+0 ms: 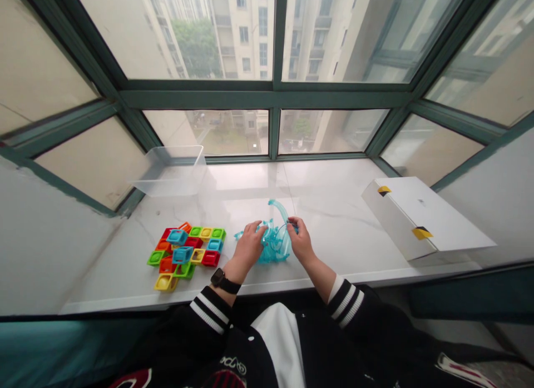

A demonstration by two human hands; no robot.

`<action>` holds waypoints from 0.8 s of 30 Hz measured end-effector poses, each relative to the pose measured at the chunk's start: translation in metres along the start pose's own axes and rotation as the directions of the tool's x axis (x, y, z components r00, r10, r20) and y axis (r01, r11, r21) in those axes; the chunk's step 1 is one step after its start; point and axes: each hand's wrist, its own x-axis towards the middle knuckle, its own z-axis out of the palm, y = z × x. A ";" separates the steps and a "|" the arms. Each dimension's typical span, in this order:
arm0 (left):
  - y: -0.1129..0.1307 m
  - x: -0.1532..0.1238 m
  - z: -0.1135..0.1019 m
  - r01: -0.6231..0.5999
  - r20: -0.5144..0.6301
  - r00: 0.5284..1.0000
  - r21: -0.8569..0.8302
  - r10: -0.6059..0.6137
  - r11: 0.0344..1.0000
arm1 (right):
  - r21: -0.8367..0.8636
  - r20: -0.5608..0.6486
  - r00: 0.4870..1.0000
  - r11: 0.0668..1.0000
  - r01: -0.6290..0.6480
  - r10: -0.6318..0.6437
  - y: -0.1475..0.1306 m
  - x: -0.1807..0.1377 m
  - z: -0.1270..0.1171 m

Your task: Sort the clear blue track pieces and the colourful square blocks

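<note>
A tangled cluster of translucent blue plastic pieces (pixel 273 246) lies on the white ledge between my two hands. My left hand (pixel 250 243), with a black watch on its wrist, has its fingers bent around the cluster's left side. On the right, my right hand (pixel 299 240) pinches the cluster near the lower end of a curved blue strip (pixel 280 209), which arcs up and to the left. Fingers hide part of the cluster, and the exact shape of each piece is hard to make out.
Left of my hands sits a group of colourful square plastic blocks (pixel 187 252), some stacked. A clear plastic bin (pixel 175 179) stands at the back left by the window. A white box (pixel 421 218) with yellow-black tape rests on the right. The ledge's front edge (pixel 267 288) runs close to my body.
</note>
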 end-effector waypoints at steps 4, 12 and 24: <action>-0.009 -0.005 -0.001 0.015 -0.050 0.999 0.030 -0.014 0.999 | -0.168 0.185 0.965 0.962 0.215 -0.184 -0.004 -0.001 -0.001; -0.030 -0.045 0.016 0.133 -0.153 0.979 -0.029 -0.136 0.991 | -0.385 0.359 0.910 0.855 0.347 -0.207 0.002 -0.005 0.011; -0.050 -0.057 0.049 0.200 -0.419 0.867 -0.203 -0.270 0.958 | -0.428 0.296 0.914 0.817 0.387 -0.278 0.001 -0.015 0.015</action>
